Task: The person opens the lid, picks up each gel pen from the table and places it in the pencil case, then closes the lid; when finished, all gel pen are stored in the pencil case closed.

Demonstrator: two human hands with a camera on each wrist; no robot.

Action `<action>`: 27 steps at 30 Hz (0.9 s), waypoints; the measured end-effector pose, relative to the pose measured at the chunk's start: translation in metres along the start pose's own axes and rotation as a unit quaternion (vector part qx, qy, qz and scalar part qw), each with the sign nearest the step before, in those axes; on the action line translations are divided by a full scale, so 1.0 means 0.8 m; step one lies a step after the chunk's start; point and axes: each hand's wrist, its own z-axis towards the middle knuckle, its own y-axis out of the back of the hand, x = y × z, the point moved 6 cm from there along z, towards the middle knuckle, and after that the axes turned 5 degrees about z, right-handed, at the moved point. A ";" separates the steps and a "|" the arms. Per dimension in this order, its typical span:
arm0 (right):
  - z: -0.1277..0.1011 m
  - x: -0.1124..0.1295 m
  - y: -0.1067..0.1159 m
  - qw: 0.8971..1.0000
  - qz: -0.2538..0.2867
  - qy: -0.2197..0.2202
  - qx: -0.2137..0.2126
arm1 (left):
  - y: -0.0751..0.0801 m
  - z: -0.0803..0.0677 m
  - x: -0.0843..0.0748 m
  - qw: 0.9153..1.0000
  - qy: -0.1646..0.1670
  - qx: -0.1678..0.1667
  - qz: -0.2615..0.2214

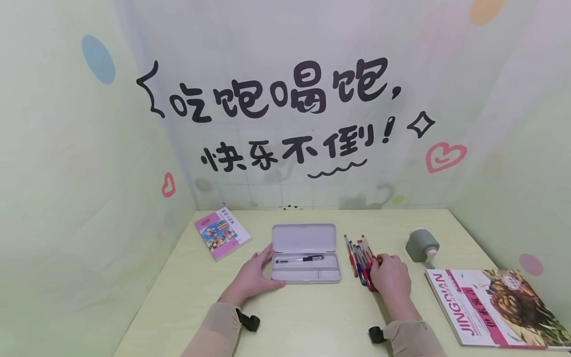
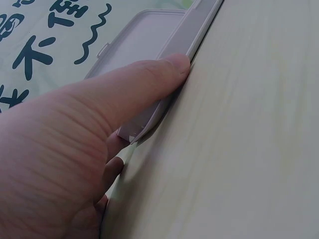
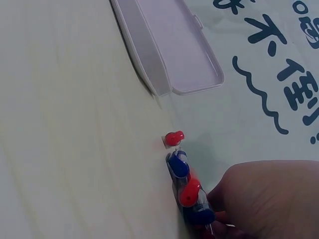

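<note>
An open lilac pencil case (image 1: 306,275) lies on the table, its lid (image 1: 304,238) tilted back. One clear pen with a black grip (image 1: 300,259) rests in its rear compartment. My left hand (image 1: 252,277) holds the case at its left end; in the left wrist view the thumb (image 2: 149,82) presses the front edge. Right of the case lies a bunch of red-capped and blue-capped pens (image 1: 360,260), close together. My right hand (image 1: 392,277) is at the right side of this bunch, fingers curled on a red pen (image 1: 373,287). Its fingertips are partly hidden in the right wrist view.
At the back left lies a small pink-and-white book (image 1: 223,233). A grey-green bottle-like object (image 1: 421,245) stands to the right, behind a large cookery magazine (image 1: 495,307). Printed fabric walls (image 1: 250,44) enclose the table (image 1: 308,322) at the back and sides.
</note>
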 end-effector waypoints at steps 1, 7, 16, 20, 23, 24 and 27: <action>0.000 0.000 0.000 1.000 0.000 -0.002 0.002 | 0.000 0.000 0.000 1.000 0.001 0.001 -0.001; 0.001 -0.002 0.000 1.000 0.009 -0.017 0.010 | 0.002 -0.001 -0.003 1.000 0.003 0.001 0.000; 0.002 -0.002 0.000 0.999 0.042 -0.025 0.009 | 0.002 0.000 -0.001 1.000 0.005 0.001 0.003; 0.001 -0.002 0.001 0.998 0.051 -0.022 0.001 | 0.002 0.000 -0.002 1.000 0.003 0.002 0.001; 0.000 -0.003 0.002 0.998 0.061 -0.019 -0.012 | 0.001 0.000 -0.002 1.000 0.001 0.002 0.000; 0.000 -0.003 0.003 0.998 0.064 -0.018 -0.017 | 0.002 0.000 -0.002 1.000 0.002 0.002 0.000; 0.000 -0.002 0.003 0.997 0.072 -0.014 -0.035 | 0.002 0.000 -0.002 1.000 0.003 0.000 0.001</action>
